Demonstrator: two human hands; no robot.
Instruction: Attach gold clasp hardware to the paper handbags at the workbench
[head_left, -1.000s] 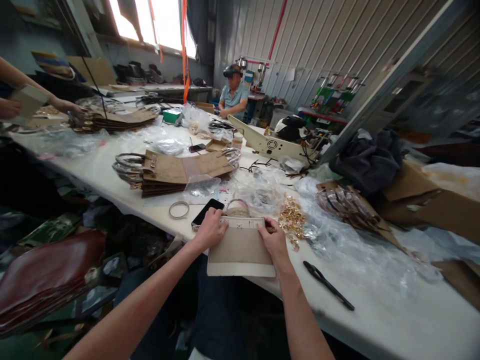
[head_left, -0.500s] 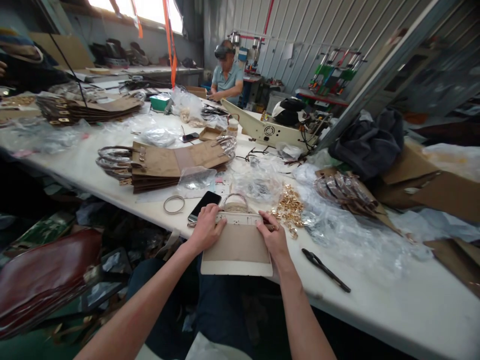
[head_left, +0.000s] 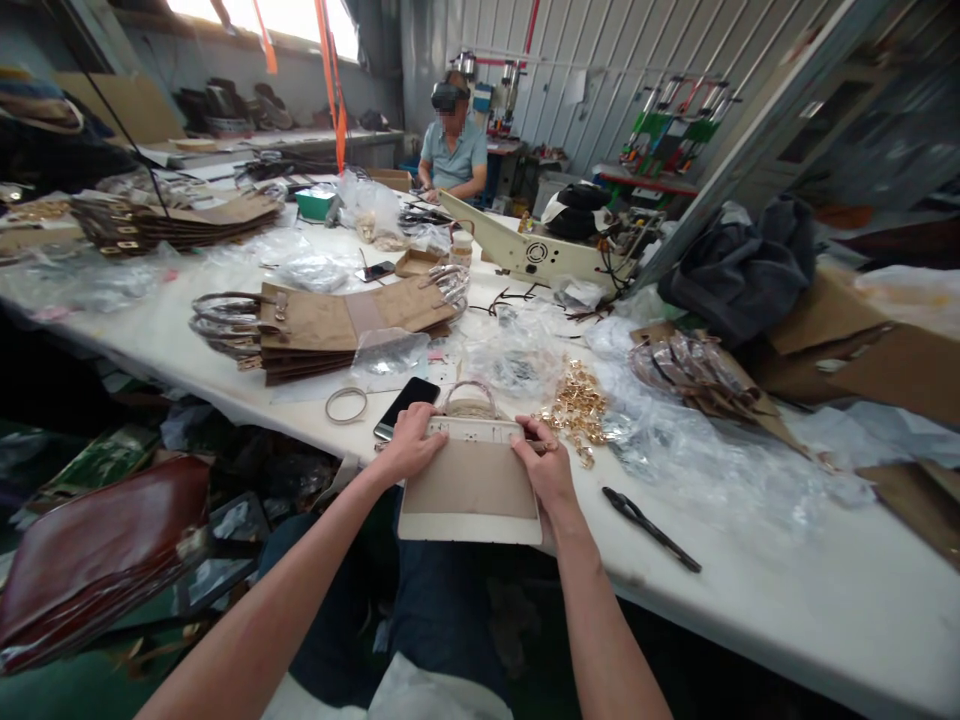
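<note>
A beige handbag panel (head_left: 471, 482) with a pale top strip and a pale lower edge lies at the table's front edge, partly overhanging it. Its looped handle (head_left: 469, 390) stands at the far side. My left hand (head_left: 414, 440) grips the panel's upper left corner, thumb on top. At the upper right corner my right hand (head_left: 541, 462) holds it the same way, fingers curled beneath. A black phone (head_left: 407, 405) lies beside my left hand. Gold metal fittings (head_left: 577, 400) are heaped just beyond my right hand. The panel's underside is hidden.
Stacked brown bag panels (head_left: 315, 325) lie at the left, near a tape roll (head_left: 346, 405). A black pen-like tool (head_left: 651, 530) rests right of my arm. Clear plastic (head_left: 697, 470) spreads across the right. Another person (head_left: 454, 150) sits across the table by a cream machine (head_left: 525, 250).
Both hands keep hold of the panel, which looks almost unmoved. The view has shifted slightly.
</note>
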